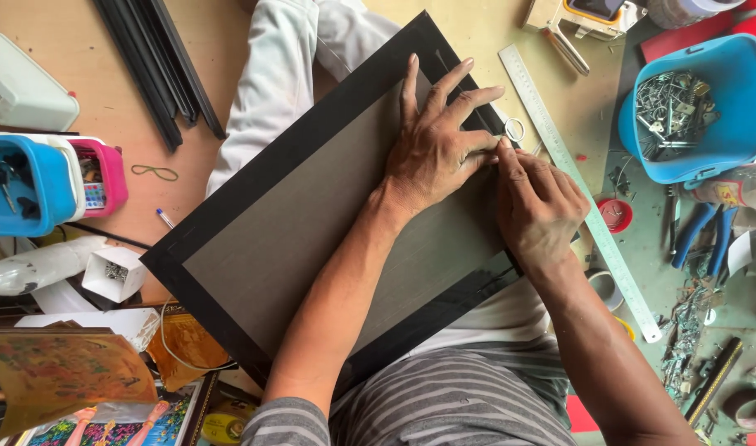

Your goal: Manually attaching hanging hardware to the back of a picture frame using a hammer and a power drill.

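Both your hands work at the right edge of the black picture frame (254, 206) lying face-down across your lap: your left hand (436, 149) spreads flat to steady its backing, while your right hand (539, 206) curls, fingertips pinching something too small to identify.

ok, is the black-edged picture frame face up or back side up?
Back up: the black-edged picture frame shows a plain grey-brown backing board, with both hands pressing at its right edge.

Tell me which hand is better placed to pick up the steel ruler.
Probably the right hand. It rests at the black frame's right edge, close beside the steel ruler. The left hand lies spread flat on the frame's backing, farther from the ruler, and seems to steady it.
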